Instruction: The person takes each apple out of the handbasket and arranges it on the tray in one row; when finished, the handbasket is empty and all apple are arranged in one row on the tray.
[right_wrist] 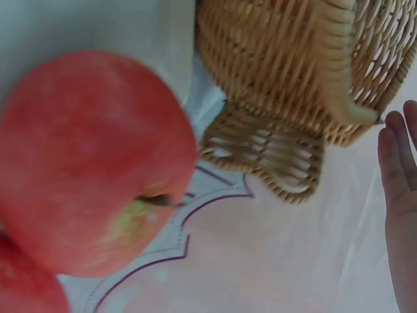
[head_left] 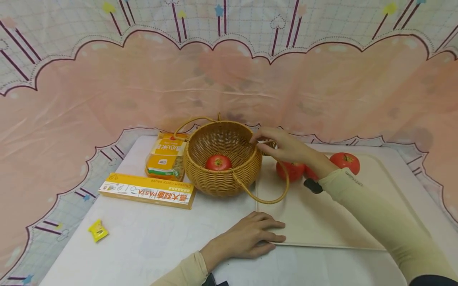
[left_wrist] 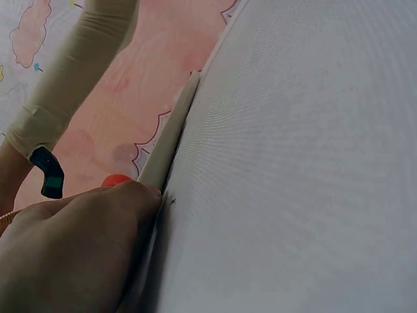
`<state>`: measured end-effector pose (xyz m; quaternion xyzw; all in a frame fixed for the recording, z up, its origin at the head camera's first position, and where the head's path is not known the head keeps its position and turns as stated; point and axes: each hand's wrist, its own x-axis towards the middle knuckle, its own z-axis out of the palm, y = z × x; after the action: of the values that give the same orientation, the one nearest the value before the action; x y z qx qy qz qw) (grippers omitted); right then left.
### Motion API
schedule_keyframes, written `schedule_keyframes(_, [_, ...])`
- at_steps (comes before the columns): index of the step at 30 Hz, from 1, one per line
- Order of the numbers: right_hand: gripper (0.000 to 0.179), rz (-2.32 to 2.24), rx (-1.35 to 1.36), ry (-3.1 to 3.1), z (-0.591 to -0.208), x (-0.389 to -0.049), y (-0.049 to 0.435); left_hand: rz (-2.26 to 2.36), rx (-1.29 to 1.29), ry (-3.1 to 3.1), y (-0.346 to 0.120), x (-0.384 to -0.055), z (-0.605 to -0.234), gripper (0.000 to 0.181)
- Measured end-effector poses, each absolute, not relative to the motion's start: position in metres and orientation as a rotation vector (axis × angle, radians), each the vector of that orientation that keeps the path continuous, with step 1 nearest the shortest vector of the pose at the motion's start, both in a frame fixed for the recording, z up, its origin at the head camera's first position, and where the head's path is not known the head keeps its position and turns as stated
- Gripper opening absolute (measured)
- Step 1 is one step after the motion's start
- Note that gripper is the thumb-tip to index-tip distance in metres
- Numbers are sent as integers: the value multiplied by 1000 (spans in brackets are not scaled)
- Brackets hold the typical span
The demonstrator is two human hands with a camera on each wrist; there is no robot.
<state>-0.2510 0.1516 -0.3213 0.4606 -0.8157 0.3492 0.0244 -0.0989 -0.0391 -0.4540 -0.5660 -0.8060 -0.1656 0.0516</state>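
Observation:
My right hand (head_left: 282,147) is over the right rim of a round wicker basket (head_left: 222,182), its fingers loosely bent with nothing in them. In the right wrist view its straight fingers are beside the basket's weave. One red apple (head_left: 218,162) lies inside the basket. Below my right forearm, red apples (head_left: 344,162) sit on a cream tray (head_left: 332,222); a large apple (right_wrist: 98,163) fills the left of the right wrist view. My left hand (head_left: 247,236) rests flat, fingers spread, at the tray's near left corner.
Left of the basket stand a yellow bag of grain (head_left: 166,157) and a flat pasta box (head_left: 146,190). A small yellow wrapped candy (head_left: 98,230) lies at the left on the white table (head_left: 143,246). One basket handle (head_left: 275,201) hangs out over the tray.

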Motion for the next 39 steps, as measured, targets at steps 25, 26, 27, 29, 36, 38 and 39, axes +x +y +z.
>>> schedule_keyframes(25, [26,716,1746,-2748,-311,-275,92,-518,-1719,-2426,-39,-100,-455,32])
schedule_keyframes(26, [27,726,1753,-2763,-311,-276,91,-516,-1716,-2432,-40,-100,-455,32])
schedule_keyframes(27, [28,731,1754,-2786,-311,-278,89,-514,-1713,-2437,-40,-100,-455,32])
schedule_keyframes(29, [31,738,1748,-2839,-311,-280,86,-521,-1711,-2442,-41,-100,-455,32])
schedule_keyframes(36, [37,566,1757,-2897,-316,-285,74,-550,-1724,-2414,-39,-99,-456,32])
schedule_keyframes(38, [40,511,1765,-2893,-317,-286,70,-540,-1720,-2413,-39,-99,-456,32])
schedule_keyframes(39, [41,479,1764,-2896,-318,-286,69,-536,-1720,-2411,-39,-100,-456,32])
